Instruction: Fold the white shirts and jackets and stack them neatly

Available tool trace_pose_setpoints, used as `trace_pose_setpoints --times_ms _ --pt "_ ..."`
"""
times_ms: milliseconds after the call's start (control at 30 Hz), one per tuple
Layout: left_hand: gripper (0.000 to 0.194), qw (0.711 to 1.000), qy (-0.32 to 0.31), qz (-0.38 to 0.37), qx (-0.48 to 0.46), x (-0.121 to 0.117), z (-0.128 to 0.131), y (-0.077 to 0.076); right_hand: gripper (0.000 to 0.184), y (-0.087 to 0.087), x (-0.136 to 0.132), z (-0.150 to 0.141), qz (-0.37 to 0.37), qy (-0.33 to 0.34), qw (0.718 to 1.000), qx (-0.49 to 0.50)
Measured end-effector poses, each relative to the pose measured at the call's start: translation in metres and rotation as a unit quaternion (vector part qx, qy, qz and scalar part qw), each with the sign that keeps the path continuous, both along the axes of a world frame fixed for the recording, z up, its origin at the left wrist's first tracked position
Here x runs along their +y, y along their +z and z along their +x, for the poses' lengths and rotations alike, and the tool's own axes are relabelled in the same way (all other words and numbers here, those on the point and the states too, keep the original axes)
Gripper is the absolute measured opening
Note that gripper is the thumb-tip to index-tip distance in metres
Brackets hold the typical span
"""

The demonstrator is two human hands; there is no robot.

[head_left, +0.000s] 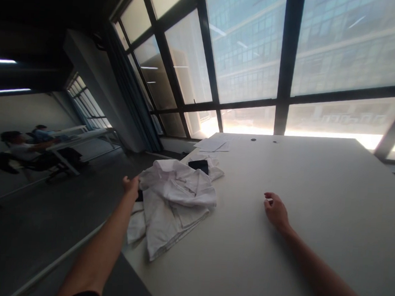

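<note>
A crumpled white shirt (177, 191) lies heaped at the left side of the white table (244, 259), its folds and lower layers spread toward the near edge. My left hand (131, 185) is closed at the shirt's left edge, just past the table's side, and grips the cloth there. Beneath that hand a small dark patch shows next to the white fabric. To the right, my right hand (276, 210) is over the table, apart from the shirt. Its fingers are loosely curled, with a gap between thumb and fingertips and nothing visible in it.
Behind the shirt lie more white cloth (216, 171) with a folded black piece (199, 166) and some sheets of paper (214, 143). Two small dark round spots (253, 139) mark the table's far end. Large windows stand beyond; people (18, 144) sit at desks far left.
</note>
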State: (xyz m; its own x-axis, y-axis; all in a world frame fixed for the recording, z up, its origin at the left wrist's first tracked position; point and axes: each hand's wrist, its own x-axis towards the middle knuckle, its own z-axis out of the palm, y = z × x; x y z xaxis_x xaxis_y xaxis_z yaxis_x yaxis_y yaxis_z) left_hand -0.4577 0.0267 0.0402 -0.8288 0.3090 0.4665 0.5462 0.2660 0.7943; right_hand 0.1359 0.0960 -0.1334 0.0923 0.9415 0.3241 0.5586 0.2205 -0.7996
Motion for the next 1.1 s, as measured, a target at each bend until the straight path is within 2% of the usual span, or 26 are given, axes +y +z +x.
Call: trace_pose_setpoints --times_ms 100,167,233,333,400,467,500,567,667,767,967,1100 --pt "0.055 0.999 0.005 -0.011 0.044 -0.003 0.027 -0.016 0.033 0.0 0.0 0.0 0.001 0.004 1.0 -0.004" --pt "0.054 0.989 -0.061 -0.015 0.134 0.001 0.067 -0.03 0.032 0.001 -0.001 0.0 0.004 0.003 1.0 -0.008" --pt "0.05 0.956 -0.159 -0.004 0.245 0.006 0.121 -0.042 0.033 0.001 -0.002 0.0 0.005 -0.002 1.0 -0.01" --pt "0.04 0.89 -0.316 -0.021 0.328 0.012 0.218 -0.06 0.033 0.003 -0.002 0.001 0.008 -0.002 1.0 0.007" --pt "0.034 0.851 -0.403 -0.043 0.335 0.012 0.28 -0.075 0.034 0.006 -0.002 0.002 0.007 -0.003 0.999 0.032" --pt "0.035 0.813 -0.484 -0.062 0.317 0.012 0.333 -0.092 0.034 0.012 -0.003 0.002 0.001 -0.013 0.998 0.06" --pt "0.035 0.793 -0.521 -0.075 0.308 0.012 0.354 -0.101 0.034 0.014 -0.004 0.003 -0.002 -0.019 0.997 0.072" --pt "0.035 0.777 -0.557 -0.097 0.277 0.014 0.386 -0.117 0.034 0.019 -0.008 0.006 -0.005 -0.026 0.996 0.091" --pt "0.035 0.779 -0.569 -0.118 0.234 0.02 0.408 -0.135 0.033 0.021 -0.022 0.017 -0.006 -0.015 0.993 0.114" --pt "0.036 0.774 -0.58 -0.125 0.219 0.026 0.41 -0.142 0.033 0.019 -0.042 0.036 -0.013 0.005 0.991 0.135" --pt "0.032 0.751 -0.606 -0.128 0.227 0.027 0.41 -0.141 0.032 0.017 -0.084 0.072 -0.012 -0.02 0.99 0.142" --pt "0.029 0.725 -0.634 -0.119 0.241 0.027 0.416 -0.139 0.03 0.02 -0.096 0.079 -0.011 -0.043 0.989 0.144"
